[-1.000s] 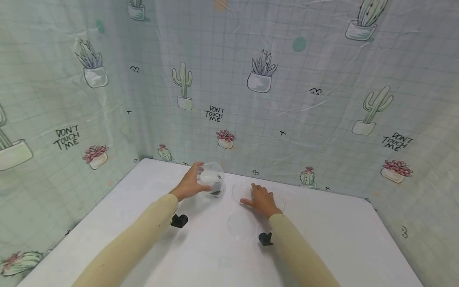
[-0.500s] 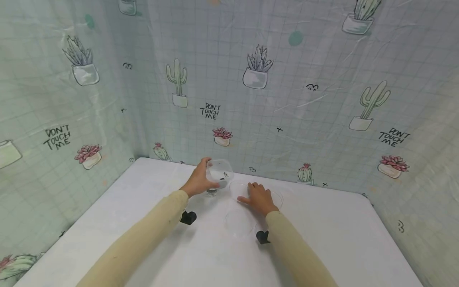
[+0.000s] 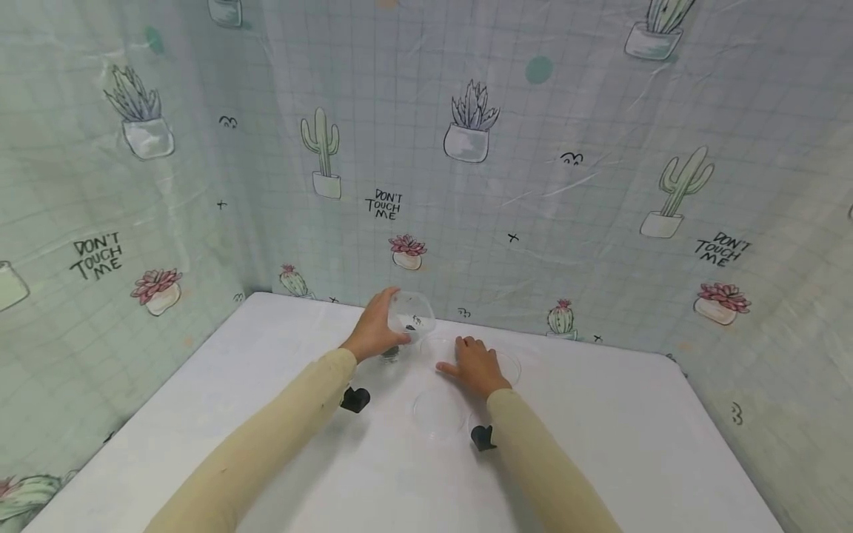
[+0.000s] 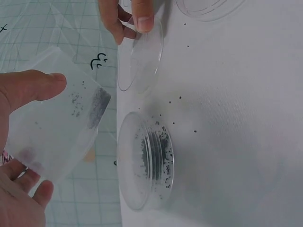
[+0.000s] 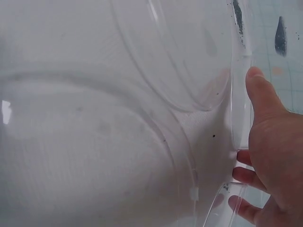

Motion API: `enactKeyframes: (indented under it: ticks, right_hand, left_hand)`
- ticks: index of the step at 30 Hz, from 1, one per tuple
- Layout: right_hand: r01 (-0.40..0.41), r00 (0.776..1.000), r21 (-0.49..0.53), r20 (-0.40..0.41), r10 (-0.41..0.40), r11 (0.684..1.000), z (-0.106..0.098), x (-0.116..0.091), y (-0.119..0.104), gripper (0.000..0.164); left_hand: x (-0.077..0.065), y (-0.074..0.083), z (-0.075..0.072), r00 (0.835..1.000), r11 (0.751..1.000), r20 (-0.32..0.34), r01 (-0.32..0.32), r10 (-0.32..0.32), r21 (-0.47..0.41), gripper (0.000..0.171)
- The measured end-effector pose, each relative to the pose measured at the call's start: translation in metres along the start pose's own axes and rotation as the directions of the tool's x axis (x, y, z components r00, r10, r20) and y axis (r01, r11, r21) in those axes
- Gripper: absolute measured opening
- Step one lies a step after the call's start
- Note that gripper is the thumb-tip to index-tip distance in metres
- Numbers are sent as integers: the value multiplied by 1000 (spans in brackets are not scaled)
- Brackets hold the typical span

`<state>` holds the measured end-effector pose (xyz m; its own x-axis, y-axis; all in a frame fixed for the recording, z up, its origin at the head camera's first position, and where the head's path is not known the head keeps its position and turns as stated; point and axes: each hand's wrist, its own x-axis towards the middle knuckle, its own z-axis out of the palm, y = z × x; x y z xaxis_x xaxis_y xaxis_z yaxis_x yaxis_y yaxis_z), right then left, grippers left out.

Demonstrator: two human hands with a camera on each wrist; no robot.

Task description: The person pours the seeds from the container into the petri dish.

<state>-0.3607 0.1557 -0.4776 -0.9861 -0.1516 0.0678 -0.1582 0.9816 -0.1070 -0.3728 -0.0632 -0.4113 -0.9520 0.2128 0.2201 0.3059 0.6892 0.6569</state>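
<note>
My left hand [image 3: 373, 329] grips a clear plastic bag [image 4: 66, 113] of fine dark grains between thumb and fingers. The bag is tilted, with the grains gathered toward one edge. Below it on the table is a stack of clear round dishes [image 4: 147, 163], dark grains showing inside. My right hand [image 3: 474, 366] rests among flat clear dishes to the right of the stack. Its thumb and fingertips touch the rim of one clear dish [image 4: 142, 61]; how firmly, I cannot tell. In the right wrist view, its thumb [image 5: 260, 92] is stretched out and the fingers are loosely bent.
Another clear dish [image 3: 437, 414] lies nearer on the white table [image 3: 413, 481], and one [image 3: 509, 368] lies right of the right hand. A few loose dark grains [image 4: 180, 97] are scattered on the tabletop. A printed curtain [image 3: 426, 148] hangs close behind the table.
My left hand has shifted right with the plastic bag and tilted it away from above the stack. The right hand has stayed nearly in place. The head view has turned slightly.
</note>
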Motion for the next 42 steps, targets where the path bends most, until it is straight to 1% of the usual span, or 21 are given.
enactKeyframes:
  ticks: [3, 9, 16, 21, 30, 38, 42]
  right_hand:
    - [-8, 1000, 6, 0, 8, 1000, 0, 1, 1, 83]
    - [-5, 1000, 13, -4, 5, 1000, 2, 2, 3, 83]
    - [1, 1000, 4, -16, 0, 1000, -2, 1, 3, 80]
    - [-3, 1000, 5, -5, 3, 1000, -3, 2, 6, 81]
    - [-2, 1000, 10, 17, 2, 1000, -4, 1, 3, 82]
    - [-16, 1000, 16, 12, 16, 1000, 1, 2, 1, 82]
    - [-9, 1000, 21, -4, 9, 1000, 3, 3, 1, 81]
  left_hand:
    - [2, 3, 1, 1000, 1000, -11, -18, 18, 17, 96]
    - [4, 6, 5, 999, 997, -18, -30, 31, 72, 95]
    - [10, 15, 8, 996, 987, -32, -76, 81, 139, 94]
    - [14, 19, 11, 995, 981, -34, -90, 97, 174, 93]
    - [12, 20, 11, 990, 970, -37, -125, 136, 209, 93]
    - [10, 20, 11, 986, 958, -25, -152, 163, 243, 92]
    - [10, 20, 12, 981, 945, -30, -176, 191, 276, 90]
